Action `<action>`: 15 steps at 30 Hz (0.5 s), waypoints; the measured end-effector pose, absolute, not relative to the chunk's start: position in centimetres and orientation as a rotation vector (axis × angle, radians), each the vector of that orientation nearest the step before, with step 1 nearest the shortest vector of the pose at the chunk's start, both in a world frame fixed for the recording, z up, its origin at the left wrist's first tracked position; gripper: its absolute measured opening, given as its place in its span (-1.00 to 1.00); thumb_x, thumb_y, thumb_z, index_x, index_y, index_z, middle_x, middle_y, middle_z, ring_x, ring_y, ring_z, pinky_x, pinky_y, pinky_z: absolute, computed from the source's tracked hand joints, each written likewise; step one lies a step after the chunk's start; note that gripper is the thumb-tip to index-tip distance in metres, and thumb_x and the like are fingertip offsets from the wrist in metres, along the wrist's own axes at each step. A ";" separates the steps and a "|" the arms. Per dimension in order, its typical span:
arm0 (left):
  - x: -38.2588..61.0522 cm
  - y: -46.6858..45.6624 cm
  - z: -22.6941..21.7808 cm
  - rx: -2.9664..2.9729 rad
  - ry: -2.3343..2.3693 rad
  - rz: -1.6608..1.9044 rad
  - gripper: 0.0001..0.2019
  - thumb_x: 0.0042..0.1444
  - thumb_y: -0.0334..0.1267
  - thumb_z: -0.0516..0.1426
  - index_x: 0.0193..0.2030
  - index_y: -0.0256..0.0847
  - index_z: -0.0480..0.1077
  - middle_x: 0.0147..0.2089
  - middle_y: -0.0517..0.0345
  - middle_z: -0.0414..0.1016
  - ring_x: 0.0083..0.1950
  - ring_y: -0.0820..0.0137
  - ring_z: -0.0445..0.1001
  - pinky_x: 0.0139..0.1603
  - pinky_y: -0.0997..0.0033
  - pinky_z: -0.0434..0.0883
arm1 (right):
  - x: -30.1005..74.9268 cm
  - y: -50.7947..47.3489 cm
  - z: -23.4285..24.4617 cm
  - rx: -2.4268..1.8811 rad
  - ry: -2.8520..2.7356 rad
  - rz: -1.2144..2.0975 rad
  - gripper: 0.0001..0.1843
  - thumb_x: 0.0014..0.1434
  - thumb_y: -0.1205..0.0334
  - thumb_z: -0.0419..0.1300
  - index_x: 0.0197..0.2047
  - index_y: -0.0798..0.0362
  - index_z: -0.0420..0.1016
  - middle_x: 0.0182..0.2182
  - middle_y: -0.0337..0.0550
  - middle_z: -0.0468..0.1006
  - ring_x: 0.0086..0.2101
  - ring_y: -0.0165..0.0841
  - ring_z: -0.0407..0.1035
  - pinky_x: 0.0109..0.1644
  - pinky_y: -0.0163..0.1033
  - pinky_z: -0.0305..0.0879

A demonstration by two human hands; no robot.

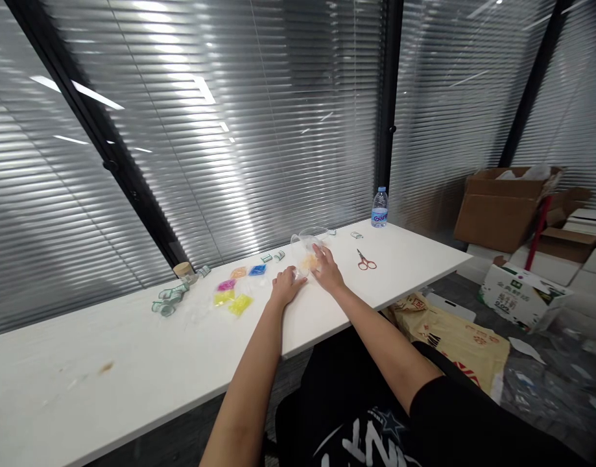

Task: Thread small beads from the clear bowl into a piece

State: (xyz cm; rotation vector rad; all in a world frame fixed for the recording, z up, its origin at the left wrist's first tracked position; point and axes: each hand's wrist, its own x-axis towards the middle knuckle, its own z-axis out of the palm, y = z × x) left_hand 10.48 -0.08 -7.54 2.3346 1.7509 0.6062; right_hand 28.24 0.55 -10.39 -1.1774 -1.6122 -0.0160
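Note:
A clear plastic container (296,250) with pale orange pieces (307,261) inside lies on the white table in front of me. My right hand (327,271) curls its fingers over the container's right side. Bent fingers of my left hand (286,285) grip its near left edge, where the clear plastic is hard to make out. Left of that hand lie small clear bags with coloured contents: blue (257,270), orange (238,272), pink (226,285) and yellow (240,304). Red-handled scissors (366,261) rest to the right of my right hand.
A water bottle (380,207) stands at the table's back right. Green-and-white printed rolls (170,298) and a jar with a wooden-looking lid (185,271) sit at the back left. Blinds line the far side. Cardboard boxes (502,207) and a yellow bag (448,337) are off to the right.

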 end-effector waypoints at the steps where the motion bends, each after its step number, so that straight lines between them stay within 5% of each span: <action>1: 10.5 -0.1 -7.5 2.333 1.753 0.604 -0.53 0.27 -0.02 0.10 0.22 -0.22 0.27 0.19 -0.06 0.35 0.19 0.16 0.36 0.22 -0.09 0.31 | 28.2 0.5 -10.4 -1.175 -1.611 -0.016 -0.45 0.29 0.13 0.18 0.31 -0.01 0.21 0.24 0.05 0.27 0.04 -0.16 0.37 -0.02 0.00 0.47; 15: 10.5 -0.2 -7.3 2.321 1.746 0.597 -0.53 0.27 -0.01 0.10 0.22 -0.22 0.27 0.21 -0.06 0.34 0.20 0.15 0.35 0.24 -0.10 0.30 | 28.2 0.5 -10.3 -1.179 -1.606 -0.021 -0.45 0.29 0.13 0.18 0.31 -0.02 0.20 0.24 0.05 0.27 0.04 -0.16 0.37 -0.01 0.01 0.46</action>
